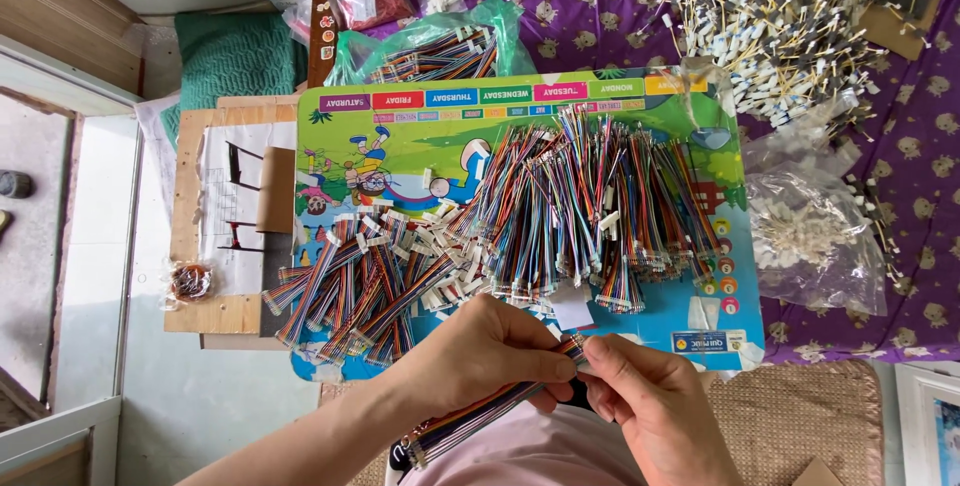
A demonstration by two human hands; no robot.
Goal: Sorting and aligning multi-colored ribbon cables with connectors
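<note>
My left hand grips a multicoloured ribbon cable near its upper end; the cable runs down and left across my lap. My right hand pinches the same cable's tip between thumb and fingers, touching the left hand. Both hands sit just below the front edge of a colourful cartoon board. On the board lie a heap of ribbon cables with white connectors at the left and a denser pile of cables at the middle and right.
A clear bag of small white parts lies right of the board on purple cloth. A heap of white-tipped wires fills the top right. A wooden jig with paper sits at the left. A green bag of cables lies behind the board.
</note>
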